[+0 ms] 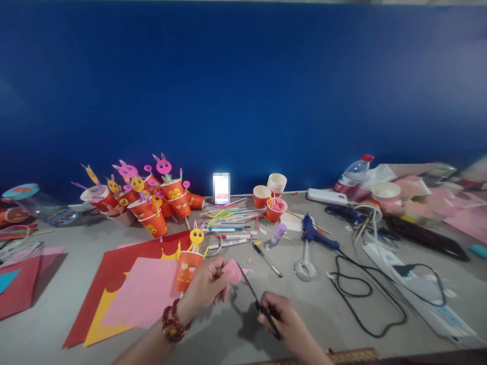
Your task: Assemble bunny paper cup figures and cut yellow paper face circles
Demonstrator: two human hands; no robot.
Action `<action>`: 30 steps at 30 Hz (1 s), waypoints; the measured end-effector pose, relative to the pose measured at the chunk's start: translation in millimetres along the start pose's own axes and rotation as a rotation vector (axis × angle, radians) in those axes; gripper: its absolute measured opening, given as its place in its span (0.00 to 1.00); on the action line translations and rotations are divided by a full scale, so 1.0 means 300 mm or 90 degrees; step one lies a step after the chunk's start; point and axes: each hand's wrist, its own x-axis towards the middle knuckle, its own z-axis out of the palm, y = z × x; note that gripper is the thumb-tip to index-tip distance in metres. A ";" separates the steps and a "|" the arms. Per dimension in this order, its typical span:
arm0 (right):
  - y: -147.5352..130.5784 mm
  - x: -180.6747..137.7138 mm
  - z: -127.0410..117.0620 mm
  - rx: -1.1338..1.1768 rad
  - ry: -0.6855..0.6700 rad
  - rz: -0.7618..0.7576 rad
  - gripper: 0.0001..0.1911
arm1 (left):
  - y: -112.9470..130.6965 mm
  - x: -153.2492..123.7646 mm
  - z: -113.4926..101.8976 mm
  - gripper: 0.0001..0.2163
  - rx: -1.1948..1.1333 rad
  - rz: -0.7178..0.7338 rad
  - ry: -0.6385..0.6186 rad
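Between the thumb and fingers of my left hand (207, 284) is a small rounded piece of pink paper (233, 271). My right hand (279, 317) grips black-handled scissors (258, 304), whose blades reach up to the right edge of that paper, with a thin pink strip beside them. Just behind my left hand stands an orange paper cup (187, 268) topped by a yellow bunny face (197, 236). Pink paper sheets (140, 294) lie left of my left hand, over yellow and red sheets (99, 284).
Several decorated orange cups (152, 223) crowd the back left. A blue glue gun (317, 235), a tape roll (305, 269) and a pen (268, 261) lie to the right. A black cord (365, 294) loops beside a white power strip (422, 299). A lit phone (221, 188) leans at the back.
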 end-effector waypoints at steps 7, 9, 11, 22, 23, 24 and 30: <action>-0.055 0.029 -0.006 0.114 0.071 -0.039 0.20 | 0.005 0.011 0.002 0.10 0.071 -0.018 -0.076; -0.098 0.057 0.003 0.175 0.101 -0.070 0.18 | 0.013 0.013 0.016 0.08 0.093 -0.015 -0.113; -0.135 0.087 0.014 0.219 0.124 -0.091 0.18 | 0.022 0.015 0.028 0.05 0.111 -0.003 -0.144; -0.131 0.142 0.074 0.335 0.329 -0.104 0.19 | -0.029 0.002 0.105 0.11 -0.076 0.079 0.054; -0.130 0.142 0.080 0.339 0.345 -0.105 0.19 | -0.035 -0.001 0.120 0.12 -0.101 0.085 0.071; -0.131 0.141 0.084 0.338 0.357 -0.105 0.19 | -0.037 -0.003 0.132 0.13 -0.124 0.088 0.086; -0.122 0.096 0.075 0.261 0.271 -0.074 0.21 | -0.003 -0.010 0.131 0.10 -0.187 0.132 0.138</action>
